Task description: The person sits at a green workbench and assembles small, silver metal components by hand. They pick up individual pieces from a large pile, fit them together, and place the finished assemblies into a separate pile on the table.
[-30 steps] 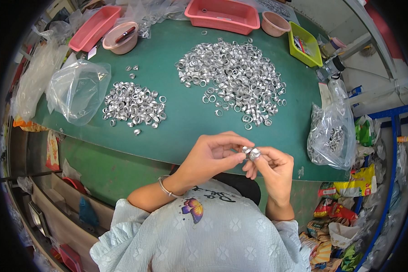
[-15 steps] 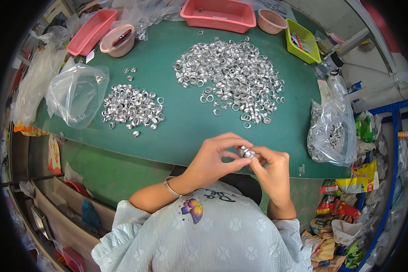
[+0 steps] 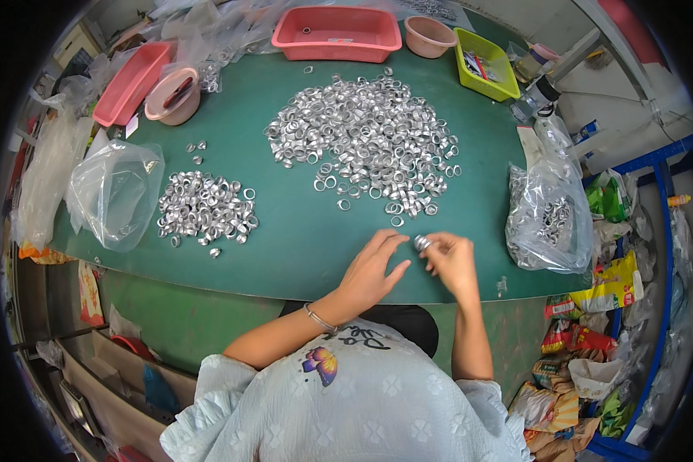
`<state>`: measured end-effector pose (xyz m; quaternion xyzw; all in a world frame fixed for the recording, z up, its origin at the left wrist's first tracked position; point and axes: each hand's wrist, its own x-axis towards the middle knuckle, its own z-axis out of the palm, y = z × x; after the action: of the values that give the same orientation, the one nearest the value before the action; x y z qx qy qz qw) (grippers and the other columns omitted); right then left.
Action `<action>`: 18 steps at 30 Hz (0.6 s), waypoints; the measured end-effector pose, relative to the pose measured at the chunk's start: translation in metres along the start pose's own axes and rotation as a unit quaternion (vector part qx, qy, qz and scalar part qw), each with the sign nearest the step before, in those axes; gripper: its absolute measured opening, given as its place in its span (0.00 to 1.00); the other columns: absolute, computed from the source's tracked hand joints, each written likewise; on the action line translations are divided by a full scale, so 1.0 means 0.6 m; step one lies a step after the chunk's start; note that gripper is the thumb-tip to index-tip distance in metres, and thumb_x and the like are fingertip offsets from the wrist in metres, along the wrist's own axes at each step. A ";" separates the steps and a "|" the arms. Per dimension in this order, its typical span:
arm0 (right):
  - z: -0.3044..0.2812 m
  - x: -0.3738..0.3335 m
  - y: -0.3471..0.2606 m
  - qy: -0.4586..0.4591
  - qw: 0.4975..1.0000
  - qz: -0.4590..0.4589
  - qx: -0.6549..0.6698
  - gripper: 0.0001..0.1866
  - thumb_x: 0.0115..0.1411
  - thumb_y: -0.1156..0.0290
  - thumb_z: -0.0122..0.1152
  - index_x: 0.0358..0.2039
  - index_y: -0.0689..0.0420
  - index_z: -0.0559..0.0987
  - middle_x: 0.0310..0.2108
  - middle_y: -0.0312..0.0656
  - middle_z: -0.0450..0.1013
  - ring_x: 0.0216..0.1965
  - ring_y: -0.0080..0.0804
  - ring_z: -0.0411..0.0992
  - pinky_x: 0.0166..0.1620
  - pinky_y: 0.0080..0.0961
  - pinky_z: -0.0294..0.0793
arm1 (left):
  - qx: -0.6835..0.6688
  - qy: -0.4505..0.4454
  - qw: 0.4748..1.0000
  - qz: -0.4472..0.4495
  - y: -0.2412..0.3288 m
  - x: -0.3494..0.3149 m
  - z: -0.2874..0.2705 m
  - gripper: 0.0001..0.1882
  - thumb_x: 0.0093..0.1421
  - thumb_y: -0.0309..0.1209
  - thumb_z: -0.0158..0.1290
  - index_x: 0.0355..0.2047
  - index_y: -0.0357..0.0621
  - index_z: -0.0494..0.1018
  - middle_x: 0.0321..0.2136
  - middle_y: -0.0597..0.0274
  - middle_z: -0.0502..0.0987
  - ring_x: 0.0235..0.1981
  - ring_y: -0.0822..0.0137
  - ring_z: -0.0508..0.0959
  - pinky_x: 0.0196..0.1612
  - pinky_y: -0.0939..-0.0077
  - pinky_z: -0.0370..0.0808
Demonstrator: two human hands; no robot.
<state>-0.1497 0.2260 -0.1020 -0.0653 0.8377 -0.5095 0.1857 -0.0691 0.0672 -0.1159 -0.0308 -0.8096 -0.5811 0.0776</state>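
My right hand [image 3: 450,260] pinches a couple of shiny silver metal rings [image 3: 421,242] between thumb and fingers, near the table's front edge. To its left, my left hand [image 3: 371,271] holds nothing, its thumb and fingers apart. A single loose ring [image 3: 396,221] lies just beyond the left fingertips. Farther off spreads a large heap of silver rings [image 3: 369,138]. A smaller ring heap [image 3: 206,206] sits to the left, with a few strays around it.
On the green table [image 3: 285,262], a clear plastic bag [image 3: 117,196] lies left and a bag of rings [image 3: 548,219] right. Along the back stand a pink basket [image 3: 336,48], a round pink bowl [image 3: 430,38] and a yellow-green basket [image 3: 487,77]. Another pink bowl [image 3: 173,100] is back left.
My hands have come apart; both were at the rings before. The left has let go and opened, while the right keeps the rings. The whole view has shifted slightly.
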 end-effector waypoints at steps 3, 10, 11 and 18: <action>-0.064 0.078 0.029 0.066 0.993 0.016 -0.099 0.06 0.50 0.76 0.57 0.25 0.67 0.79 0.14 0.39 0.72 0.12 0.19 0.67 0.15 0.18 0.66 | 0.099 0.003 0.994 0.045 -0.007 0.014 0.004 0.20 0.53 0.26 0.54 0.46 0.38 0.66 0.45 0.53 0.66 0.44 0.54 0.69 0.46 0.67 0.69; -0.167 0.246 0.041 0.056 0.956 0.097 -0.271 0.05 0.44 0.77 0.60 0.20 0.67 0.76 0.15 0.45 0.73 0.13 0.32 0.71 0.18 0.26 0.72 | 0.142 -0.039 0.988 0.035 -0.026 0.032 0.017 0.18 0.52 0.26 0.54 0.45 0.39 0.67 0.43 0.54 0.67 0.45 0.53 0.68 0.48 0.66 0.67; -0.166 0.263 0.035 0.058 0.951 0.103 -0.287 0.06 0.44 0.77 0.61 0.21 0.68 0.76 0.16 0.47 0.73 0.14 0.35 0.72 0.20 0.28 0.73 | 0.149 -0.038 0.988 0.032 -0.032 0.032 0.017 0.18 0.52 0.26 0.54 0.44 0.39 0.68 0.43 0.54 0.67 0.45 0.53 0.68 0.48 0.66 0.67; -0.181 0.312 0.071 0.149 0.932 0.114 -0.310 0.09 0.40 0.73 0.63 0.22 0.65 0.75 0.18 0.49 0.74 0.22 0.46 0.74 0.26 0.34 0.74 | 0.145 -0.035 0.988 0.027 -0.048 0.035 0.014 0.17 0.51 0.25 0.55 0.43 0.39 0.69 0.42 0.55 0.68 0.45 0.53 0.68 0.47 0.66 0.67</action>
<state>-0.3600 0.2801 -0.1404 0.0532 0.9737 -0.2041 0.0859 -0.0947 0.0651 -0.1425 -0.0615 -0.8866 -0.4534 0.0681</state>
